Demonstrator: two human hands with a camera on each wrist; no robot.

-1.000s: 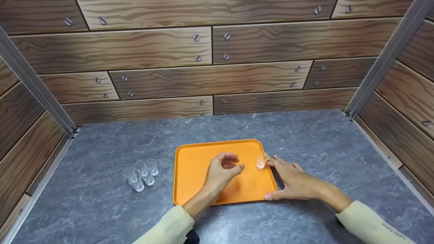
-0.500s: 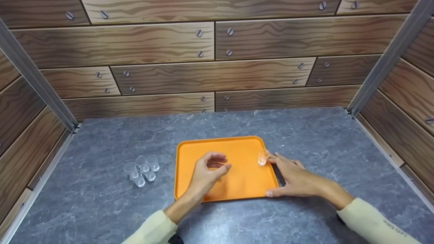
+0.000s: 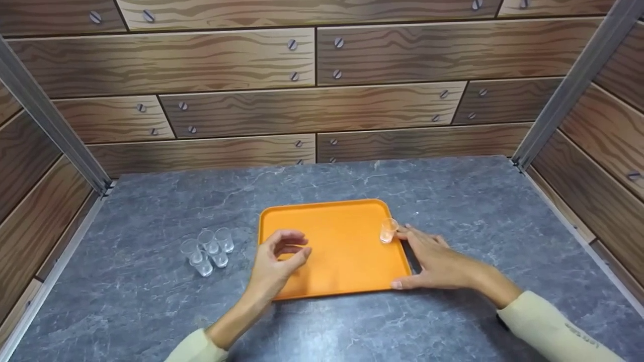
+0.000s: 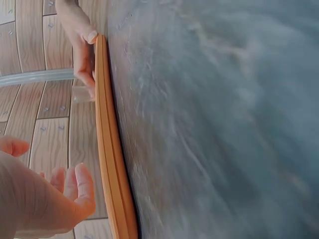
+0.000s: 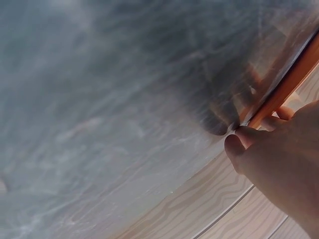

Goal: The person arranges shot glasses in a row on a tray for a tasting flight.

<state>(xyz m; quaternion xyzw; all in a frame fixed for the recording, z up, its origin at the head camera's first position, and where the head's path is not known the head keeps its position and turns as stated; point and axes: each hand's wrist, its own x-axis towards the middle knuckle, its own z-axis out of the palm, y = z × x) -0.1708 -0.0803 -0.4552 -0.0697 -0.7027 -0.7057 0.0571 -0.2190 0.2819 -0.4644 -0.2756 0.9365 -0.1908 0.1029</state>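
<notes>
An orange tray (image 3: 322,204) lies on the grey stone-look table. One small clear glass (image 3: 388,230) stands upright in the tray at its right rim. My right hand (image 3: 436,262) lies flat on the table along the tray's right edge, fingers straight, fingertips beside the glass and thumb at the front right corner. My left hand (image 3: 274,264) hovers over the tray's left front part with fingers loosely curled and nothing in them. The left wrist view shows the tray's rim (image 4: 112,164) edge-on, the glass (image 4: 82,94) and the right hand (image 4: 79,45) beyond it.
Several more small clear glasses (image 3: 207,249) stand clustered on the table left of the tray. Wood-patterned walls (image 3: 312,75) close in the back and both sides, with metal posts (image 3: 563,95) at the corners. The table's front lies bare below the tray.
My left hand has drawn back leftward from the tray's middle to its left front part, empty throughout. The right hand and the glass in the tray have stayed put.
</notes>
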